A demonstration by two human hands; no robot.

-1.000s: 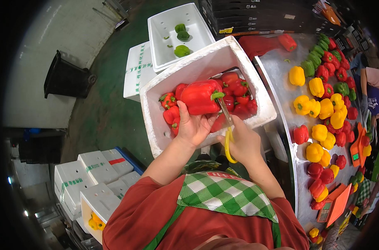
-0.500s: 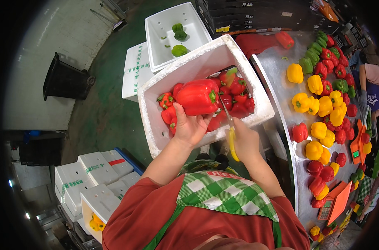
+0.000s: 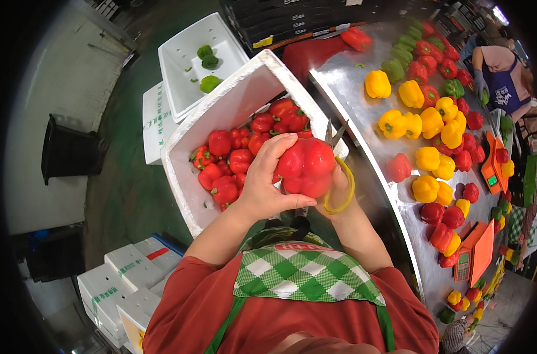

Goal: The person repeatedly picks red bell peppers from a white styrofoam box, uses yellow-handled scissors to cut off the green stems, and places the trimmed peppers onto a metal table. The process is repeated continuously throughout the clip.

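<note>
My left hand is wrapped round a large red bell pepper, its lobed side showing and its stem out of sight. Close against the pepper's right side, my right hand grips scissors with a yellow handle. Their metal blades stick out past the pepper, spread apart and pointing away from me. Part of my right hand is hidden behind the pepper. Below and to the left, a white foam box holds several red peppers.
Right of the box runs a metal table bearing yellow peppers, red and green ones, and two orange scales. A second foam box with green peppers stands behind. A black bin is far left. Another person works across the table.
The red pepper has come to the right, out over the box's near right side, and turned so its stem no longer shows. The scissor blades have left the stem and now point away, spread.
</note>
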